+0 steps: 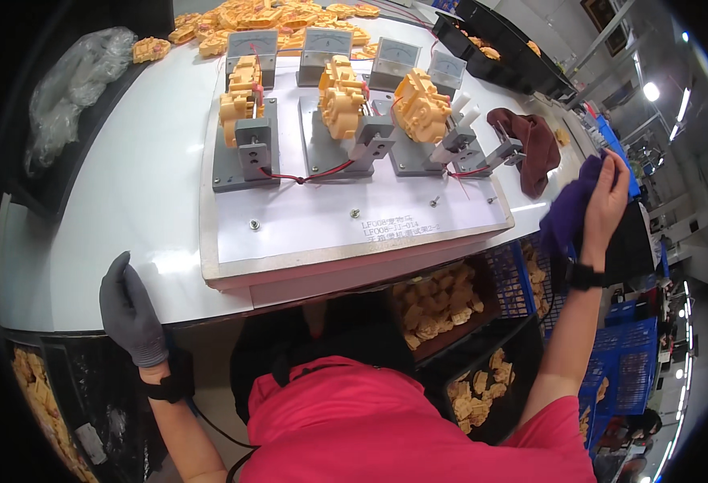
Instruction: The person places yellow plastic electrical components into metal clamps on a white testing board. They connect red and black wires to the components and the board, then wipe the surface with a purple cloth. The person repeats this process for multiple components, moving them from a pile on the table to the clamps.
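My right hand (pixel 605 201) is bare and closed on a bunched purple cloth (pixel 567 211), held up off the table's right end. My left hand (pixel 132 310), in a grey knitted glove, is at the table's front left edge with its fingers stretched out and nothing in it. Between the hands lies a white test board (pixel 322 229) with several grey stands. Three of them carry orange-yellow plastic gear housings: a left one (pixel 241 101), a middle one (pixel 342 101) and a right one (pixel 423 109). Red wires (pixel 314 177) run between the stands.
Several analog meters (pixel 326 48) stand behind the housings, before a heap of similar yellow parts (pixel 249 18). A brown cloth (pixel 536 149) lies right of the board. Black bins (pixel 503 48) stand at the back right. Below the table are a parts bin (pixel 489 394) and blue crates (pixel 628 362).
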Motion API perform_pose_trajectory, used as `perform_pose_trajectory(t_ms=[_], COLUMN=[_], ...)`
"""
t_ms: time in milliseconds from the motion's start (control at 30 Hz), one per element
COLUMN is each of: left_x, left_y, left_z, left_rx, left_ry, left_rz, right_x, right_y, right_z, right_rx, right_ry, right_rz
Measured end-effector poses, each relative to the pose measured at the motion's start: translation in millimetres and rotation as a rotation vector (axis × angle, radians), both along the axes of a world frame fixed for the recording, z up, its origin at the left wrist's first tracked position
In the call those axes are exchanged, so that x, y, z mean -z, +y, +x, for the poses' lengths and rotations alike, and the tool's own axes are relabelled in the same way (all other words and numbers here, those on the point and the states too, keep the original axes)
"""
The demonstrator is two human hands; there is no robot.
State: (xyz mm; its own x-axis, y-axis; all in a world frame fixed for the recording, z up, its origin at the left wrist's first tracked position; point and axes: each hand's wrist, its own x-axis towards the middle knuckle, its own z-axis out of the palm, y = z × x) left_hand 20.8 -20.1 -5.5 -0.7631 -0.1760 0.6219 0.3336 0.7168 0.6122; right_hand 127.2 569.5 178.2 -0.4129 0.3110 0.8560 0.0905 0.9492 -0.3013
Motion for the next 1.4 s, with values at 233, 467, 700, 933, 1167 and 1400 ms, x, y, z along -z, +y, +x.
perform_pose_trajectory(t_ms=[233, 467, 700, 933, 1167, 1400], left_x=[-1.7, 5.3, 7.6, 14.6, 25.3, 16.5], left_y=[5.4, -7.2, -8.4, -15.8, -22.6, -12.7], left_z=[0.0, 0.2, 0.8, 6.8, 12.1, 14.7], left_rx=[0.003, -0.007, -0.003, -0.011, -0.014, -0.016], left_ry=[-0.021, -0.088, -0.128, -0.163, -0.215, -0.167], left_rz=[0.003, -0.021, 0.009, 0.048, 0.165, 0.142], right_x=[40.3, 46.9, 69.8, 80.2, 81.6, 83.7], right_y=[13.6, -138.7, -140.8, -142.6, -141.5, -144.0], right_z=[-5.3, -17.1, -43.4, -45.0, -45.5, -44.3], right_rx=[-0.044, -0.533, -0.614, -0.574, -0.561, -0.522], right_ry=[-0.409, -0.614, -0.583, -0.562, -0.555, -0.547], right_rz=[0.077, -0.247, -0.05, -0.083, -0.078, -0.044])
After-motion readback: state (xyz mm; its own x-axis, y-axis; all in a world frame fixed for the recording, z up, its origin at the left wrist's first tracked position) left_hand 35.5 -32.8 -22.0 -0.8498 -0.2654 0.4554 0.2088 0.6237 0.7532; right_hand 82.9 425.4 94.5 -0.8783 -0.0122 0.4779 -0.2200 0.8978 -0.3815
